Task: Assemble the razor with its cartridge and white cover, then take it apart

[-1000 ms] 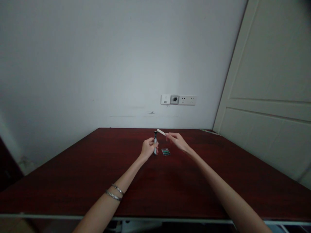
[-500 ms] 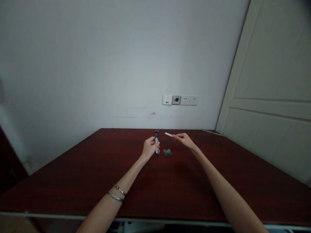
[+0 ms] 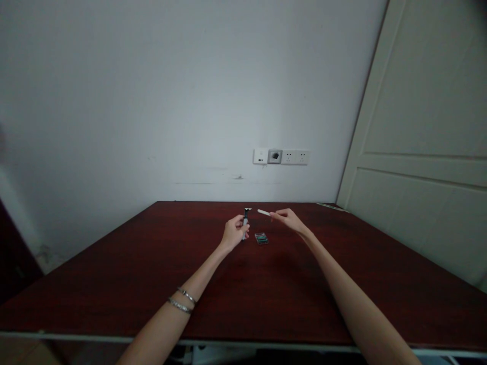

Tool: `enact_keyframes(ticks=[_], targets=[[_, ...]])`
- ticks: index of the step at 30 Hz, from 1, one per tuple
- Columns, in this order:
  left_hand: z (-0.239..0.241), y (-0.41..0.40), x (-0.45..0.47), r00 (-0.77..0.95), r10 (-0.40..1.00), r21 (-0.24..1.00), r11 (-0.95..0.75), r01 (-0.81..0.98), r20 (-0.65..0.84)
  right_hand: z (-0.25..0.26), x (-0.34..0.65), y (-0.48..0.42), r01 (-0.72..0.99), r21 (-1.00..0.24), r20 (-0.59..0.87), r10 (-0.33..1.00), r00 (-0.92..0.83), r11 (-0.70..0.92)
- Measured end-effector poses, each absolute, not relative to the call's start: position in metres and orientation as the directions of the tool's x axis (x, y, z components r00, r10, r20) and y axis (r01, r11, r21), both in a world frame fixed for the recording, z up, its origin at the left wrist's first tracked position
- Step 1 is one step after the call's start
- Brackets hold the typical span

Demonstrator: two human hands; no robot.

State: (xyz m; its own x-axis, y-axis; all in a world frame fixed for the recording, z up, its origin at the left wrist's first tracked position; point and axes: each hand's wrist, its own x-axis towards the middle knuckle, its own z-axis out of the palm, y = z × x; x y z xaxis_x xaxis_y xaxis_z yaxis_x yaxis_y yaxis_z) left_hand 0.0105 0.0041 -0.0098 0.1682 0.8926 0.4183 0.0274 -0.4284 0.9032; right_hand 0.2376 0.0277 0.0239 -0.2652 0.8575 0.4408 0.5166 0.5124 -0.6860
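Observation:
My left hand is closed around the pale handle of a razor, its dark neck and head pointing up and away from me. Between the fingers of my right hand is a thin white stick, with its free end toward the razor head. A small gap separates the stick from the razor. On the table just right of my left hand lies a small clear case with greenish contents, which neither hand touches.
The dark red wooden table reaches back to a white wall. Wall sockets sit above the table's far edge. A pale panelled door stands along the right side.
The razor has turned slightly in my left hand, so its head now faces more to the right and sits a little lower. My right hand is almost still.

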Motion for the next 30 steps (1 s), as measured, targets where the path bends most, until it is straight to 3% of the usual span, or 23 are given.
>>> enact_keyframes(ticks=[4,8,12,14,18,22,26,30], targets=[[-0.009,0.005,0.009,0.172,0.841,0.85,-0.526,0.039,0.513,0.038,0.237,0.017,0.386,-0.759,0.448,0.851,-0.274,0.524],[-0.01,0.006,0.006,0.163,0.815,0.815,-0.573,0.083,0.556,0.055,0.219,-0.001,0.344,-0.695,0.534,0.773,-0.341,0.632],[-0.013,0.008,0.004,0.178,0.807,0.797,-0.587,0.141,0.563,0.062,0.207,-0.014,0.31,-0.66,0.501,0.708,-0.497,0.684],[-0.014,0.01,0.003,0.177,0.807,0.792,-0.589,0.163,0.564,0.064,0.205,-0.018,0.312,-0.658,0.465,0.695,-0.548,0.686],[-0.016,0.013,-0.001,0.155,0.806,0.789,-0.591,0.168,0.571,0.065,0.206,-0.019,0.341,-0.654,0.525,0.73,-0.438,0.675],[-0.019,0.016,-0.003,0.175,0.793,0.771,-0.609,0.186,0.583,0.066,0.206,-0.02,0.342,-0.651,0.473,0.715,-0.515,0.678],[-0.021,0.019,-0.003,0.179,0.785,0.758,-0.62,0.202,0.594,0.068,0.205,-0.022,0.358,-0.644,0.515,0.729,-0.452,0.676],[-0.022,0.02,-0.004,0.185,0.782,0.754,-0.623,0.208,0.595,0.069,0.205,-0.024,0.344,-0.651,0.409,0.694,-0.592,0.677]])
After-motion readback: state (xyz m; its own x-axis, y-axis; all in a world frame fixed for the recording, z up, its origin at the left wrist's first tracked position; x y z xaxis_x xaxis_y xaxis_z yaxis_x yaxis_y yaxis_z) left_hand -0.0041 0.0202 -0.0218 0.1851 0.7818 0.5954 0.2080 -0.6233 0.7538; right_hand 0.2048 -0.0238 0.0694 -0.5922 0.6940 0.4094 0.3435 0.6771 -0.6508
